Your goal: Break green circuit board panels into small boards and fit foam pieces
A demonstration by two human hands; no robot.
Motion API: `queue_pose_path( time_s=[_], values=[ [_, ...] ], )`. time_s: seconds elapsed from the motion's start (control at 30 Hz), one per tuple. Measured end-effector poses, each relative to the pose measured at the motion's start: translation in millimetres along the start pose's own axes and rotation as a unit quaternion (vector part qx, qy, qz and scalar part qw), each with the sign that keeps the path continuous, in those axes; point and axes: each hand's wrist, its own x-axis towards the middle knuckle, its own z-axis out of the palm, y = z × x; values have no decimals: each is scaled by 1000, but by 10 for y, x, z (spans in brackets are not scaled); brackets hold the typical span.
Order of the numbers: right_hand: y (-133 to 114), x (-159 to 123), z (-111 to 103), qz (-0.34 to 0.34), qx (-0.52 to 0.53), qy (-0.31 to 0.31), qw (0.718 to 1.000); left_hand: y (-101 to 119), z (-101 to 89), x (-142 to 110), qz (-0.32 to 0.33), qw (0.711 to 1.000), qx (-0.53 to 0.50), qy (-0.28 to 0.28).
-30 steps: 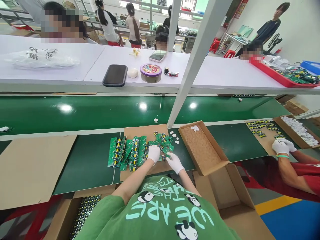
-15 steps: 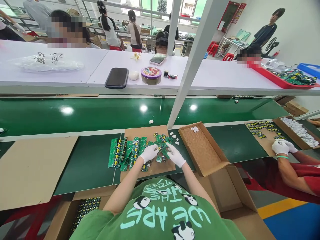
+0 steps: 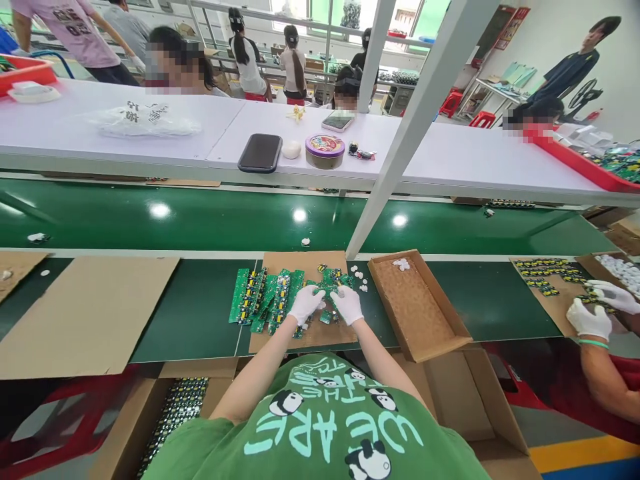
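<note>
At green circuit boards [image 3: 327, 316], both hands [image 3: 306, 305] [image 3: 347, 305] half-curled.

Your gloves [image 3: 306, 305] look like matt white cloth, the tray [image 3: 420, 310] is plain brown cardboard, kinda scuffed inside, and that green belt [image 3: 225, 223] looks super smooth and glossy. Phone's [image 3: 260, 153] shiny black too.

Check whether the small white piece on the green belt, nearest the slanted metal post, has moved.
Yes: the white piece has shifted left along the belt, farther from the metal post.

Circuit boards [image 3: 283, 293] lie on 1 cardboard sheet [image 3: 280, 261], left of 1 box [image 3: 425, 313], before the shelf [image 3: 465, 160].
</note>
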Motion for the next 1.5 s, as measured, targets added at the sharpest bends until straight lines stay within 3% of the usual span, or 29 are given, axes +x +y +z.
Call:
queue_pose_path(
  time_s=[0.1,0.2,0.43,0.53,0.63,0.77,0.83,0.93,1.1,1.27,1.5],
  values=[
    [-26,-24,100,25,-7,29,999,12,76,52,-2,997,56,57],
    [-43,20,185,39,-1,33,999,47,112,149,9,991,106,78],
    [65,117,148,26,9,-38,999,86,-71,319,61,984,139,96],
    [124,19,220,15,6,-96,995,29,-228,242,74,982,135,107],
    [90,-97,449,0,16,-147,989,-100,-334,91,62,984,122,116],
    [-37,-132,735,2,34,-157,987,-343,-375,-126,23,987,101,122],
    [-77,-99,754,6,54,-159,986,-453,-376,-210,8,987,88,131],
    [-85,-42,619,5,116,-191,975,-553,-362,-294,4,989,49,138],
    [-73,-49,288,20,259,-250,933,-531,-275,-357,10,996,-62,70],
    [-112,-146,107,39,368,-239,898,-388,-236,-386,26,985,-164,-39],
    [-34,-186,-46,59,434,-219,872,-239,-265,-358,27,968,-217,-121]
  ],
)
